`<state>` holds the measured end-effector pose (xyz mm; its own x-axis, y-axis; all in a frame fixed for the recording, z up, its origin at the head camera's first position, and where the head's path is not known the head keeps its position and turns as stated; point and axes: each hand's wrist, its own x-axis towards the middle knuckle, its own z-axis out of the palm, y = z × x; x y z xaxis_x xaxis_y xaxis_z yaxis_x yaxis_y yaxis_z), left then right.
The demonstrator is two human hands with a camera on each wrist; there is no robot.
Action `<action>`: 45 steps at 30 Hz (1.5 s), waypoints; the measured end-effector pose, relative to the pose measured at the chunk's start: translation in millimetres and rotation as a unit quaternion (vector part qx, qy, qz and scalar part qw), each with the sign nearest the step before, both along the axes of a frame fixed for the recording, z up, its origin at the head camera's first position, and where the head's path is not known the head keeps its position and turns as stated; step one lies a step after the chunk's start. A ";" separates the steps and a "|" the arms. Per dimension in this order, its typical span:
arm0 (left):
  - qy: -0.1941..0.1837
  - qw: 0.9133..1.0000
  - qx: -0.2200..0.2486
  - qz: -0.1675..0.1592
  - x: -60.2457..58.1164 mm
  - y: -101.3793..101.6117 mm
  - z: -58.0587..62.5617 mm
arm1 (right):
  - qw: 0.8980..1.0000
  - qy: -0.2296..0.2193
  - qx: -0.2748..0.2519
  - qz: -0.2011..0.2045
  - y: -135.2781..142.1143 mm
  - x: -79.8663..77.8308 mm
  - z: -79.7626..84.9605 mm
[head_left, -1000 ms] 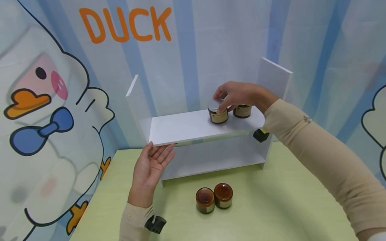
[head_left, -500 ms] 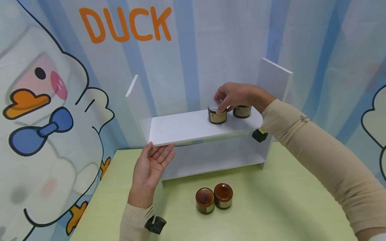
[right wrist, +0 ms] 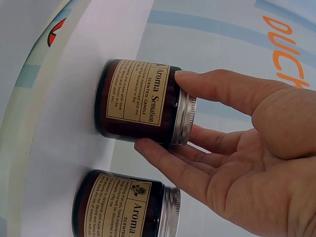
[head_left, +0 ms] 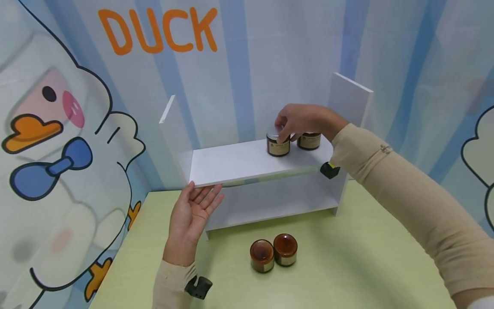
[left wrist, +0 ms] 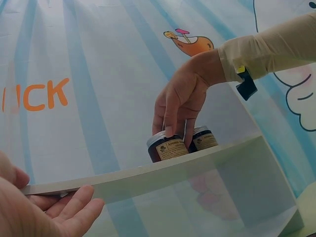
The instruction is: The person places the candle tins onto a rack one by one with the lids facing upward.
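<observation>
My right hand [head_left: 299, 120] holds a scented candle jar [head_left: 278, 148] around its silver lid, thumb on one side and fingers on the other. The jar is dark amber with a beige label and stands upright on the top board of a white shelf [head_left: 231, 165]. Just right of it is a second matching candle jar [head_left: 309, 141], partly behind my hand; its label also shows in the right wrist view. My left hand [head_left: 191, 216] pinches the board's front left corner, thumb above and fingers extended underneath, as the left wrist view shows.
Two more amber jars [head_left: 262, 256] stand side by side on the pale green table [head_left: 347, 266] in front of the shelf. Upright side panels [head_left: 351, 98] rise at both ends of the top board. A duck-printed curtain [head_left: 270, 51] hangs behind.
The gripped candle jar has straightened slightly and shifted a touch left on the board, with my right hand still around its lid. My left hand stays at the corner.
</observation>
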<state>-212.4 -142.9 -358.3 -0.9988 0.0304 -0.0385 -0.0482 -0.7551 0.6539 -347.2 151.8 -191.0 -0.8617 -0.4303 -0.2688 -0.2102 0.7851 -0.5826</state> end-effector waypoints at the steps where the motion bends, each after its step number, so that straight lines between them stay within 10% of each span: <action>1: 0.001 1.000 -0.001 0.000 0.0 -0.1 -0.1 | 1.000 0.002 0.001 0.000 0.2 -0.2 -0.1; 32: -0.002 1.000 -0.009 -0.002 -1.1 3.4 1.4 | 0.998 0.033 0.050 -0.024 2.7 13.2 10.6; 45: -0.006 1.000 0.002 0.003 -0.8 2.3 2.8 | 0.998 0.021 -0.052 0.029 36.4 42.3 23.0</action>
